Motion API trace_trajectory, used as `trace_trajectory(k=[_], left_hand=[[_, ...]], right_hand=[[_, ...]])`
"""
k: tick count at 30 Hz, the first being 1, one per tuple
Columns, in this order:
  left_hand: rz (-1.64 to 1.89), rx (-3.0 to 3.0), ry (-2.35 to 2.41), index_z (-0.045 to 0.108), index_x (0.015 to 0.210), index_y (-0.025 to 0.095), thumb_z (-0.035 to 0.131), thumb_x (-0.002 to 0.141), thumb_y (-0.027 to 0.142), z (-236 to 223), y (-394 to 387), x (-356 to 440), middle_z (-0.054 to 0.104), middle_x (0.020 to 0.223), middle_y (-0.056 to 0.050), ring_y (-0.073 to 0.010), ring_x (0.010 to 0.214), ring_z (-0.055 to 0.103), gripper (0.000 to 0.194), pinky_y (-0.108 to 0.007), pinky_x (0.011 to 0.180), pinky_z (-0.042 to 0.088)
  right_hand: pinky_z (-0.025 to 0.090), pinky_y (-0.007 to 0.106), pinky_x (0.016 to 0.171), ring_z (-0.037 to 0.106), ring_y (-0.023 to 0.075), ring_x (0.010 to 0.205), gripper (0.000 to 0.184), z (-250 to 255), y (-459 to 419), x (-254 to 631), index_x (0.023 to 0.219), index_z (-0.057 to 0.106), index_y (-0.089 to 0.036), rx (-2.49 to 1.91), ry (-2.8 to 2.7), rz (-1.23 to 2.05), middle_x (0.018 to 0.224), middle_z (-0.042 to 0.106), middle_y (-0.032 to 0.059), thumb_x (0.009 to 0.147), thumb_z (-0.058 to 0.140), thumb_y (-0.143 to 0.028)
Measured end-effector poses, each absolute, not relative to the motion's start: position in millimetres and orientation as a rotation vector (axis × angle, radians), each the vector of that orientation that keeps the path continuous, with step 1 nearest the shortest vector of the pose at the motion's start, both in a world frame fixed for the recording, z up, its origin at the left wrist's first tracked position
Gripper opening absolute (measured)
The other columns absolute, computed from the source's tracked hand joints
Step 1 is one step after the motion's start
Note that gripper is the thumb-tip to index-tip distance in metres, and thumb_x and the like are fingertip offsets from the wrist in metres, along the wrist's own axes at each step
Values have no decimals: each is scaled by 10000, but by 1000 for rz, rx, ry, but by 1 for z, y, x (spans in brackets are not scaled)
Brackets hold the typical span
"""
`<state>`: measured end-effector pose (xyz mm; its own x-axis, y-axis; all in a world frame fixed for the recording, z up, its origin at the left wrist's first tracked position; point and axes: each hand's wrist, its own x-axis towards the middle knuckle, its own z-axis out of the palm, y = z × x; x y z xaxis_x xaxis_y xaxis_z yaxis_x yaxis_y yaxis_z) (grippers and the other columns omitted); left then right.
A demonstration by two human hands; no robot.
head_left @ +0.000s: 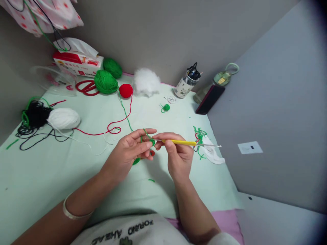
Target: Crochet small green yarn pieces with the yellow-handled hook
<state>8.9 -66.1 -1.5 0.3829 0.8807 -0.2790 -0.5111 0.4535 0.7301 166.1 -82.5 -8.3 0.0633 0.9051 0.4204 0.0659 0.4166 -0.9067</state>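
Center frame, both hands above the table (163,200). Left hand (129,146): grip closed, thumb and fingers pinching small green yarn piece (153,142), index finger stretched out, green strand (125,111) running up toward the green yarn balls, upper left of center. Right hand (180,156): grip closed, thumb and fingertips pinching yellow-handled hook (180,142); hook lies near level, one metal end at the green piece, other pointing right. Red ball (126,91) and white stuffing (146,81) upper center. Scraps (200,132) and white cloth-like piece (212,151) right of the right hand. Exact stitch contact too small to tell.
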Motion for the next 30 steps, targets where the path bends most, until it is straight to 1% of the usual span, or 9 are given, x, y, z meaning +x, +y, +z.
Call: trace_trajectory(k=[5, 7, 8, 10, 12, 14, 17, 21, 30], left_hand=[[993, 489, 727, 803, 1150, 211, 853, 803, 202, -6, -66, 14, 641, 694, 43, -53, 548, 555, 350, -158, 564, 513], [952, 407, 678, 808, 1141, 168, 850, 800, 201, -6, -64, 13, 621, 693, 33, -47, 548, 525, 346, -143, 541, 499], [937, 370, 663, 814, 1114, 145, 850, 791, 192, -6, -63, 12, 606, 693, 32, -41, 549, 511, 328, -135, 535, 495], [941, 321, 665, 821, 1064, 124, 843, 780, 159, -4, -60, 9, 564, 675, 44, -30, 538, 488, 287, -120, 522, 484], [968, 333, 686, 820, 1053, 148, 831, 784, 133, -2, -59, 7, 537, 650, 60, -30, 527, 481, 270, -120, 523, 483], [979, 423, 722, 814, 1064, 191, 834, 795, 153, -1, -61, 8, 583, 675, 55, -46, 556, 526, 272, -150, 581, 528], [956, 559, 787, 800, 1110, 232, 866, 791, 228, -1, -65, 10, 703, 819, 16, -98, 687, 654, 325, -237, 740, 591], [959, 587, 837, 779, 1154, 248, 886, 770, 271, -1, -68, 10, 723, 947, -9, -163, 827, 730, 399, -296, 796, 597], [962, 597, 859, 775, 1123, 261, 852, 817, 289, 1, -68, 8, 725, 948, -5, -161, 865, 719, 316, -301, 820, 611]], right_hand=[[647, 351, 788, 732, 204, 988, 359, -19, -87, 166, 1227, 752, -315, -1018, -1766, 249, 1144, 752, 72, 964, 635, -101], [641, 355, 808, 727, 209, 1014, 382, -18, -86, 168, 1243, 747, -295, -1003, -1788, 194, 1158, 750, 83, 956, 631, -71], [635, 356, 809, 727, 204, 1001, 357, -16, -85, 169, 1220, 753, -280, -998, -1734, 259, 1119, 757, 78, 965, 617, -70], [620, 339, 749, 720, 177, 879, 268, -11, -83, 171, 1123, 774, -263, -991, -1539, 469, 991, 762, 49, 995, 594, -112], [592, 319, 655, 684, 151, 733, 198, -7, -80, 173, 1034, 784, -255, -952, -1355, 696, 910, 746, 31, 1015, 596, -194], [582, 319, 628, 678, 153, 716, 166, -6, -78, 172, 1001, 791, -249, -913, -1289, 845, 929, 751, 41, 1008, 625, -260], [595, 322, 686, 705, 175, 829, 141, -9, -77, 170, 1013, 803, -256, -901, -1318, 889, 990, 776, 52, 987, 665, -265], [601, 300, 696, 705, 141, 762, 157, -13, -78, 171, 1041, 791, -267, -913, -1235, 983, 992, 789, 32, 1008, 637, -268], [632, 305, 652, 724, 148, 706, 176, -9, -79, 171, 990, 731, -222, -895, -1148, 1043, 943, 807, 47, 1021, 614, -350]])
